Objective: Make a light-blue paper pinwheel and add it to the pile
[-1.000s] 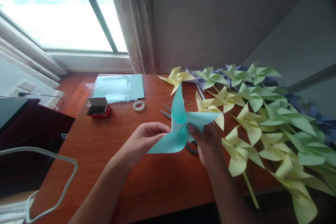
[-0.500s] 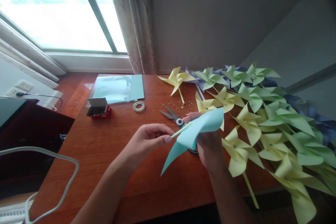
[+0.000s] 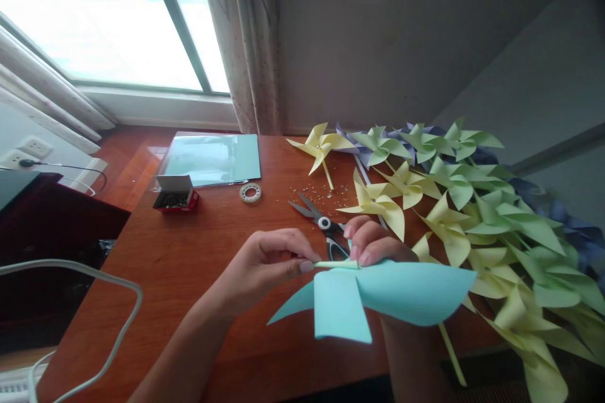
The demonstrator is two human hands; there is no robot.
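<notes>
Between my hands is a light-blue paper pinwheel, its blades hanging toward me. A thin pale-green paper stick lies across its back. My left hand pinches the stick's left end between thumb and fingers. With fingers bent over the stick's right end and the paper, my right hand grips the pinwheel; its palm is partly hidden behind a blade. Just beyond lie open scissors with black and grey handles, partly covered by my right hand.
Several yellow pinwheels and green pinwheels crowd the table's right side, with purple ones behind. At the back left are blue paper sheets, a red box of small dark pieces and a tape roll. Small scraps lie scattered.
The blue pinwheel has been turned and lowered, so its blades now face down toward me and the stick lies level. My right hand's fingers have come over the top of the paper.
</notes>
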